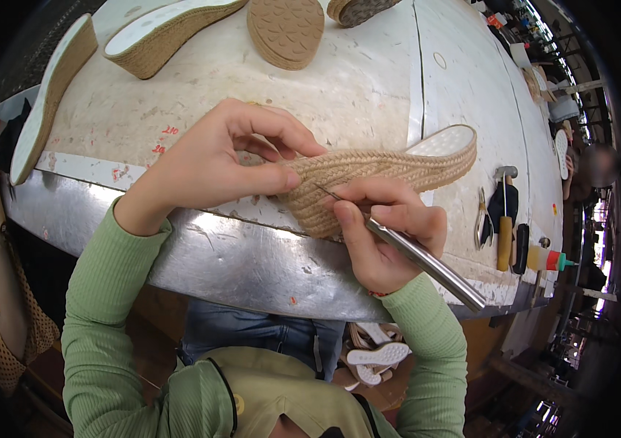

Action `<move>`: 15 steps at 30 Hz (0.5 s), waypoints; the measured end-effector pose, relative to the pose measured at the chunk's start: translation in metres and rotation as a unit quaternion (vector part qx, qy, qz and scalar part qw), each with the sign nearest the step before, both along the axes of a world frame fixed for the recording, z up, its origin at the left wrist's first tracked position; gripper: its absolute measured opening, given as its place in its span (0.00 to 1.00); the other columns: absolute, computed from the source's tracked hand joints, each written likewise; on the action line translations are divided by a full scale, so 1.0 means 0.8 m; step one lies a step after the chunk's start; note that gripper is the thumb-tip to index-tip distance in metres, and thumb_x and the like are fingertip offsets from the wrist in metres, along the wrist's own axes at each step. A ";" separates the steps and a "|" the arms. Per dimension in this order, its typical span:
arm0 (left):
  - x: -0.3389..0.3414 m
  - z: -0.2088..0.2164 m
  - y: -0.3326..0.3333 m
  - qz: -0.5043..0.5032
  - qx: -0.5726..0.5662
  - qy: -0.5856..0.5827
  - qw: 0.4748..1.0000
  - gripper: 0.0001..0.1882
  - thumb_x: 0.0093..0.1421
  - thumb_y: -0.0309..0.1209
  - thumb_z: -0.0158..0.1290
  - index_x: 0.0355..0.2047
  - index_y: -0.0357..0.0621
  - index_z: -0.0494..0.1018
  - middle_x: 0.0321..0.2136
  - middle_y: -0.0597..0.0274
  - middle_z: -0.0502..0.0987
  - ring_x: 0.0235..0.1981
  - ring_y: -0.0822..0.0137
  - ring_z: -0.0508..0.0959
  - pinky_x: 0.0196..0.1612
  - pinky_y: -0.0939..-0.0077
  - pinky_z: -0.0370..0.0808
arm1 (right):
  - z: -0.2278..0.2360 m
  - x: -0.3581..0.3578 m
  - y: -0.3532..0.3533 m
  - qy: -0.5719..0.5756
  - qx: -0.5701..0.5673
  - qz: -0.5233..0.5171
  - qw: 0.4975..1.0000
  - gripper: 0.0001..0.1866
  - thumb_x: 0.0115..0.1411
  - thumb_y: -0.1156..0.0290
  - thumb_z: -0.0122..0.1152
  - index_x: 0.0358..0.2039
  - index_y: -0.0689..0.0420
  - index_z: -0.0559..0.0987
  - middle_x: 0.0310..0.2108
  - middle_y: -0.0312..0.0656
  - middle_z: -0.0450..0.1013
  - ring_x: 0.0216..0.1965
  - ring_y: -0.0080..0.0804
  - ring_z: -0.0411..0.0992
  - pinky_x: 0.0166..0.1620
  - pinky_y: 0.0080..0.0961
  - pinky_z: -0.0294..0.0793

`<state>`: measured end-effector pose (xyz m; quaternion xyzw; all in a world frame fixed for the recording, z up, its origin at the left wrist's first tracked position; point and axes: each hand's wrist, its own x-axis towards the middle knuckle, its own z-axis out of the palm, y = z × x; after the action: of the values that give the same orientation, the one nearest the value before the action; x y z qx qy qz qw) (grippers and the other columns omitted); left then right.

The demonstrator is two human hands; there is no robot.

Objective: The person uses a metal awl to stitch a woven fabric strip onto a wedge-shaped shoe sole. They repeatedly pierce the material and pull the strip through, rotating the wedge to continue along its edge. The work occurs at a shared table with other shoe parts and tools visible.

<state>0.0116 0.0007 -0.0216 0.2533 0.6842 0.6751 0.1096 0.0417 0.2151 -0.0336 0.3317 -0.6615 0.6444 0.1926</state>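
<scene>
A wedge shoe sole (391, 166) wrapped in braided tan rope lies on its side near the table's front edge, its white insole face partly showing at the right end. My left hand (230, 157) grips its thick heel end, thumb on the braid and fingers curled over the upper edge. In my right hand (391, 226) is an awl (431, 266) with a shiny metal handle, pinched between thumb and fingers. Its thin tip touches the braid just right of my left thumb; whether it goes into the rope I cannot tell.
More wedge soles (164, 36) lie along the table's far left. To the right are pliers (480, 219), a hammer (505, 226) and a glue bottle (548, 259). A metal strip (252, 270) edges the table (369, 95). Another person's arm (4, 270) shows at left.
</scene>
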 end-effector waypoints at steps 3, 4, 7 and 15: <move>-0.001 0.006 -0.002 -0.019 -0.020 -0.038 0.999 0.15 0.51 0.21 0.60 0.41 0.35 0.78 0.44 0.54 0.76 0.46 0.66 0.77 0.50 0.73 0.74 | 0.004 -0.001 0.004 0.032 0.063 -0.010 0.997 0.18 0.48 0.85 0.69 0.33 0.58 0.69 0.32 0.50 0.77 0.28 0.33 0.78 0.29 0.21 0.77; -0.001 0.005 -0.002 -0.013 -0.013 -0.027 0.999 0.15 0.52 0.23 0.60 0.41 0.37 0.78 0.42 0.58 0.77 0.43 0.69 0.77 0.48 0.75 0.74 | 0.005 -0.001 0.004 0.051 0.070 -0.010 0.996 0.18 0.48 0.85 0.69 0.32 0.58 0.69 0.32 0.50 0.77 0.28 0.33 0.78 0.29 0.21 0.76; 0.002 0.000 0.001 0.005 -0.001 -0.001 1.000 0.14 0.53 0.26 0.59 0.41 0.39 0.78 0.36 0.65 0.80 0.38 0.74 0.77 0.43 0.77 0.75 | 0.018 0.001 0.013 0.066 0.192 0.029 0.979 0.23 0.52 0.88 0.63 0.39 0.53 0.61 0.37 0.54 0.74 0.34 0.38 0.78 0.34 0.26 0.80; 0.004 0.000 0.004 0.018 -0.003 -0.010 1.000 0.14 0.51 0.27 0.59 0.40 0.39 0.79 0.35 0.65 0.80 0.38 0.74 0.78 0.43 0.77 0.75 | 0.022 0.001 0.011 0.165 0.237 0.037 0.957 0.23 0.47 0.89 0.66 0.39 0.56 0.67 0.35 0.56 0.75 0.29 0.39 0.77 0.30 0.28 0.79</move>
<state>0.0146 0.0037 -0.0220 0.2341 0.6891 0.6776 0.1053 0.0428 0.2235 -0.0157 0.4936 -0.7414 0.4127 0.1908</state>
